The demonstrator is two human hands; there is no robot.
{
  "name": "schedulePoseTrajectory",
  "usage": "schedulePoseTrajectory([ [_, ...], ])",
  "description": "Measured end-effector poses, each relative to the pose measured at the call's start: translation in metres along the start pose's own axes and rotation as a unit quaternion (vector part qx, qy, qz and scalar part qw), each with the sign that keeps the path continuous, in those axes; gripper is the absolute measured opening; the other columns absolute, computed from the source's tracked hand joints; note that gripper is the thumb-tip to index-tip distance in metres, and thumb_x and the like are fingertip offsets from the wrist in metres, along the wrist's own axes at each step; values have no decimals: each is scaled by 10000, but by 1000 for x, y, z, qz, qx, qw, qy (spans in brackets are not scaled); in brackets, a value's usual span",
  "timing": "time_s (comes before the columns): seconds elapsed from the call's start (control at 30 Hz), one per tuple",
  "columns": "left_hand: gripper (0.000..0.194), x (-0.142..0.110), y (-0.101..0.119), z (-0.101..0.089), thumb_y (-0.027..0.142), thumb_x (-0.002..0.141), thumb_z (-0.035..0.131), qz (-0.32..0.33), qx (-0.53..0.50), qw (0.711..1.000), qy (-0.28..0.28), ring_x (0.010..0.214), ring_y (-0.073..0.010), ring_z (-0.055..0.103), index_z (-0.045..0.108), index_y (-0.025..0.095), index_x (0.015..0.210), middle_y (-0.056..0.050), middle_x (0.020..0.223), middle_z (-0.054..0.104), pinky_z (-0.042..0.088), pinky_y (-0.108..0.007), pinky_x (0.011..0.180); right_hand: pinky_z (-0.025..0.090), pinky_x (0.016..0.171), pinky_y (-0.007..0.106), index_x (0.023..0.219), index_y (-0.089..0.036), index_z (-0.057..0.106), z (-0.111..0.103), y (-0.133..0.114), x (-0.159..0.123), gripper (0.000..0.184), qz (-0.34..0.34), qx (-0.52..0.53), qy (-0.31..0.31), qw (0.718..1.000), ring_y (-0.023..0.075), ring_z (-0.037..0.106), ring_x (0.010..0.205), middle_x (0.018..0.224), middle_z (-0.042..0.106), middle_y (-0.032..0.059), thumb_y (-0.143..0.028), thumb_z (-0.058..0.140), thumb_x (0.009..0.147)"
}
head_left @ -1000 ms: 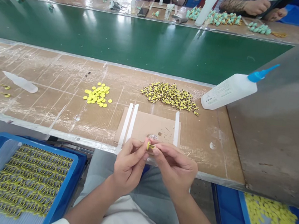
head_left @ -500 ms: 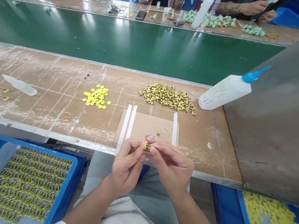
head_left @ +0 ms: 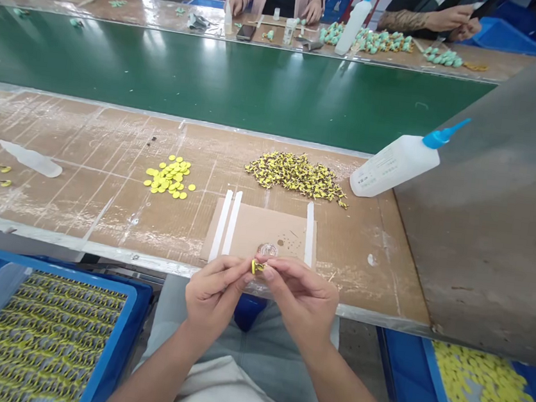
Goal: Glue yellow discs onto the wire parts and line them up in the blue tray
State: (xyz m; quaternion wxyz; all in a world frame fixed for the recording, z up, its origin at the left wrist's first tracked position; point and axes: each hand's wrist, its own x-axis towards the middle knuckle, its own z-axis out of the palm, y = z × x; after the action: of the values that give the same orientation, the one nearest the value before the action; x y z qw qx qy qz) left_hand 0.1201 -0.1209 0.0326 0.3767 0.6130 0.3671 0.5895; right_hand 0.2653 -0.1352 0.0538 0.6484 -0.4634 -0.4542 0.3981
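My left hand [head_left: 215,293] pinches a small yellow disc [head_left: 253,266], seen nearly edge-on, between thumb and fingertips. My right hand [head_left: 305,305] is closed at the fingertips on a small yellow-and-black piece [head_left: 260,267], which meets the disc or sits right against it; I cannot tell whether they are joined. Both hands are at the table's front edge, just before a small clear round dish [head_left: 267,250]. That dish rests on a cardboard sheet [head_left: 265,221] with white tape strips. Behind the sheet lies a heap of yellow-and-black pieces [head_left: 295,175]. Loose yellow discs [head_left: 170,177] lie to its left.
A white bottle with a blue nozzle [head_left: 395,167] leans by a metal panel [head_left: 499,208] at right. Blue trays with rows of finished-looking pieces [head_left: 40,330] and yellow discs [head_left: 492,394] flank my legs. Beyond the green belt [head_left: 190,76], several people work.
My hands have shifted slightly left and down in view, still together on the disc and piece. More of the clear dish shows. Across the belt, the middle person's hands have lowered to the table.
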Motion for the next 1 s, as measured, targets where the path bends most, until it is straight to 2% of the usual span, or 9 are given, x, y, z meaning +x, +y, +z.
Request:
schedulePoseTrajectory([
  [0.1,405,0,1,-1,27,848,731,8,10,1000,11,842,-153,734,788,297,1145,-45,994,783,587,-224,753,686,778,330,934,-237,800,0,-2,0,95,0,-1,-3,1000,221,773,889,965,792,56,-164,763,885],
  [0.37,474,2,6,0,-41,857,672,61,9,998,-24,856,-151,696,744,237,1235,-71,992,708,592,-240,726,675,829,327,960,-240,799,1,0,-2,162,-42,-21,-5,999,215,773,898,984,789,47,-106,748,884],
  [0.5,487,2,9,1,-50,877,639,75,28,996,-43,877,-155,684,722,220,1273,-80,992,685,593,-243,725,674,824,331,980,-248,794,0,3,-3,177,-27,-20,2,999,217,767,919,1000,783,47,-105,748,887],
  [0.63,463,2,6,-1,-25,879,666,41,20,998,-42,875,-153,702,742,253,1241,-66,1007,722,593,-236,744,670,818,322,962,-258,794,0,4,-3,146,-3,-10,6,1000,215,764,914,997,782,44,-138,759,886],
  [0.83,426,0,-3,-8,2,841,743,-28,0,999,-40,880,-150,731,778,292,1152,-27,1014,771,595,-233,797,657,748,242,938,-265,803,0,2,-3,96,37,5,4,999,177,767,825,922,787,28,-192,767,889],
  [1.0,490,1,-6,-11,17,817,776,-29,-1,999,-26,953,-166,716,745,295,1219,-39,1069,752,596,-256,834,652,695,226,907,-254,805,0,1,-2,74,45,-20,20,999,166,759,758,888,786,27,-205,803,853],
])
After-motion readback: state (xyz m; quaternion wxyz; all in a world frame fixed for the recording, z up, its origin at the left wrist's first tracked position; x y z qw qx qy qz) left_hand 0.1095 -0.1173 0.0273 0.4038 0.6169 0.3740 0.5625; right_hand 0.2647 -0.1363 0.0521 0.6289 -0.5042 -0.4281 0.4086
